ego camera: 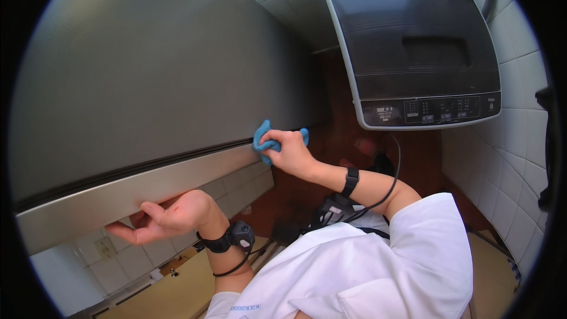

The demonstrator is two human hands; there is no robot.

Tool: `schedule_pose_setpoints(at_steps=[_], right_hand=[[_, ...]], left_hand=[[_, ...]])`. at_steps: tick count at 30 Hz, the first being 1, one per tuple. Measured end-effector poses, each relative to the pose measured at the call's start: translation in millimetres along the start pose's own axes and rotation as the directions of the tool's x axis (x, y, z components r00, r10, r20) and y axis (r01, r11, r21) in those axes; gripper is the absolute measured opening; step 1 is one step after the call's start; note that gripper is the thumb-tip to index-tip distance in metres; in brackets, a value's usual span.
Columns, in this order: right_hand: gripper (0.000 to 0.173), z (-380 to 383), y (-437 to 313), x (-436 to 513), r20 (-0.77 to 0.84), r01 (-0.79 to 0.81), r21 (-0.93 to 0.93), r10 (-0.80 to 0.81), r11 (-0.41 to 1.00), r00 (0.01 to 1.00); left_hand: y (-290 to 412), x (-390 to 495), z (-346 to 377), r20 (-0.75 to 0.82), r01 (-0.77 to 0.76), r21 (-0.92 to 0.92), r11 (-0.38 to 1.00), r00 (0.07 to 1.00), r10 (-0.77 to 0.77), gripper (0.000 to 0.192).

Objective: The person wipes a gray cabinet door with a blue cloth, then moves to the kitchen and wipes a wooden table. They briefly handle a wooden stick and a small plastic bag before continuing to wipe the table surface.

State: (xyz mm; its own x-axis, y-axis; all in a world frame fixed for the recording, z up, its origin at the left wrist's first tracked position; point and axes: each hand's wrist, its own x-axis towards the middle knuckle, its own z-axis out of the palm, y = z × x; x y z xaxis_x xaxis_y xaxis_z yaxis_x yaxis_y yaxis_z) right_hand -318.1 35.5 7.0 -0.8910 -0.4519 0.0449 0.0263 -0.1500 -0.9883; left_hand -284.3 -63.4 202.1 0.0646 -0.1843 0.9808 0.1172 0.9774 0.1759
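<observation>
A refrigerator, by its look, fills the left side, with a grey side panel (150, 62), a dark door seal (133, 169) and a silver door (146, 186). My right hand (288, 150) grips a blue cloth (266, 141) against the door's edge, near the right end of the seal. Lower left, my left hand (164, 219) touches the front face of the door, palm up with bent fingers. Nothing shows in it, though part of the fingers is hidden by the door. Both forearms wear black straps, the left one bearing a small camera.
A top-loading Haier washing machine (412, 53) with its dark lid down stands at the upper right, beside a white tiled wall (514, 141). A black cable (398, 155) runs past my right arm. A yellowish cabinet top (177, 294) lies at the bottom left, above reddish-brown floor (261, 217).
</observation>
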Motion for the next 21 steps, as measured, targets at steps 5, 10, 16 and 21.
schedule_pose_setpoints(at_steps=[5,10,16,21], right_hand=[[0.016,0.2,2.2,2.9,0.021,-0.079,-0.051,0.08,0.996,0.997],[0.017,4.4,1.6,4.0,0.05,0.017,0.002,-0.017,1.0,0.999],[0.021,-4.0,-1.3,8.8,0.048,-0.131,-0.215,0.145,0.968,0.988],[0.019,6.0,-5.4,6.0,0.152,0.192,0.087,-0.203,0.978,0.967]], left_hand=[[-0.9,0.9,-2.2,0.022,0.025,-0.021,0.999,0.999,-0.024,0.064],[-1.7,1.3,-2.6,0.03,0.011,-0.027,1.0,1.0,-0.01,0.062],[1.1,2.7,-4.1,0.043,-0.024,0.089,0.996,0.999,0.02,0.062],[-0.9,2.7,-6.2,0.04,-0.039,0.087,0.995,0.999,0.036,0.063]])
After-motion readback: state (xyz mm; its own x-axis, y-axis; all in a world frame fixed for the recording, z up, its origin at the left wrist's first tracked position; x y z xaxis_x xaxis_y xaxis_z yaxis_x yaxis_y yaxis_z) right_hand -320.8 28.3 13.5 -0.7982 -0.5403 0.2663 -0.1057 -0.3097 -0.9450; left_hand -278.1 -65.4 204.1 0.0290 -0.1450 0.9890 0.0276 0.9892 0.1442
